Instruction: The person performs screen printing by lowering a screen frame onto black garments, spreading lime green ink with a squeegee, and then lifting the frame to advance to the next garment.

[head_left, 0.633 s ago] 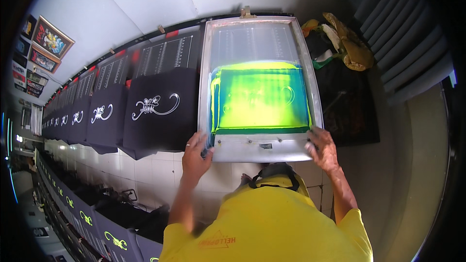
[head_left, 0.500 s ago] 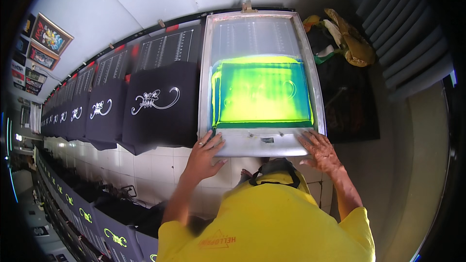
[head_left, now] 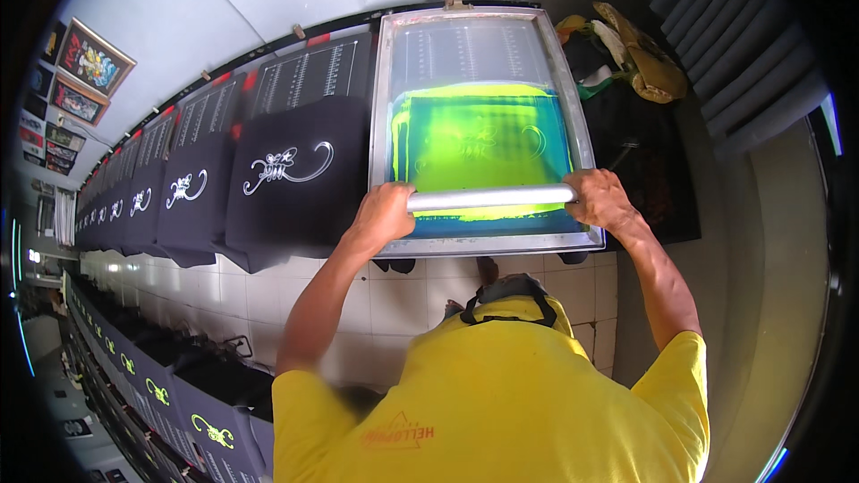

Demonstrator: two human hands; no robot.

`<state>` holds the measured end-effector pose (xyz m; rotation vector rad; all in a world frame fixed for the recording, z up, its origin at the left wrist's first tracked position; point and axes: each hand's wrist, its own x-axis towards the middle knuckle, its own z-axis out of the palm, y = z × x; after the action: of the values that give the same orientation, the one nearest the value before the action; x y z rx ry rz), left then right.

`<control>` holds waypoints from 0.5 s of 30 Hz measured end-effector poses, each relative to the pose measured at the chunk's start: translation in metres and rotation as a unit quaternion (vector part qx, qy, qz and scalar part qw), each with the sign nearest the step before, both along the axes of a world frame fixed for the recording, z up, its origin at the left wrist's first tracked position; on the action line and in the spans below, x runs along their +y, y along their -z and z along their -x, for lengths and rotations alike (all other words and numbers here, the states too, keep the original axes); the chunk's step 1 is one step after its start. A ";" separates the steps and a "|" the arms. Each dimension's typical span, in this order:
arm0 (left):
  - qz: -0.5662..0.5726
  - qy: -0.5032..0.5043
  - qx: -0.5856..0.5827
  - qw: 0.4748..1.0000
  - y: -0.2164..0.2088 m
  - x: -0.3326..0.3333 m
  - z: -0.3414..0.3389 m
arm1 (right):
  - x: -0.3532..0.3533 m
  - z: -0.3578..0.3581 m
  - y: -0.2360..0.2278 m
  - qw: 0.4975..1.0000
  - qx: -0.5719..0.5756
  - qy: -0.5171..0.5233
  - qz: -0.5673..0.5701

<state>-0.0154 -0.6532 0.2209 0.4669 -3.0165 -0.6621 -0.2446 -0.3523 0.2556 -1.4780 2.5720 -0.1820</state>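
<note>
My left hand (head_left: 388, 211) and my right hand (head_left: 601, 199) are closed around the two ends of a silver squeegee (head_left: 492, 199). It lies crosswise over the near part of a screen-printing frame (head_left: 577, 130), close to its near rail. Bright yellow-green ink (head_left: 438, 143) covers much of the mesh, with blue-green stencil showing around it. A curling design shows faintly through the ink. Beneath the upper mesh, ruled marks are visible. The squeegee's lower edge, where it meets the mesh, is hidden from me.
Left of the frame, dark shirts (head_left: 282, 183) with white curled prints lie on a long row of boards. Another row with yellow-green prints (head_left: 213, 432) runs at lower left. At right, a crumpled brown bag (head_left: 651, 72) lies near grey curtains (head_left: 747, 45). A metal clamp (head_left: 456, 0) sits at the frame's far edge.
Both hands have gone from spread fingers to a grip on the squeegee's ends, a little farther forward. The squeegee has come up over the near mesh. The design shows more clearly through the ink.
</note>
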 end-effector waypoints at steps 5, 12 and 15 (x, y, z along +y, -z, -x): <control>0.007 0.005 0.058 0.998 0.001 0.000 -0.007 | 0.012 -0.010 0.006 0.997 0.031 -0.027 0.064; 0.043 0.001 0.099 0.994 0.023 0.032 -0.035 | 0.041 -0.037 0.043 0.992 0.049 -0.049 0.106; 0.077 0.013 0.143 0.987 0.046 0.027 -0.031 | 0.035 -0.036 0.059 0.985 0.103 -0.048 0.127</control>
<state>0.0154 -0.6262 0.1750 0.2980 -2.7766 -0.4481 -0.2087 -0.3170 0.1964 -1.7921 2.7118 -0.3749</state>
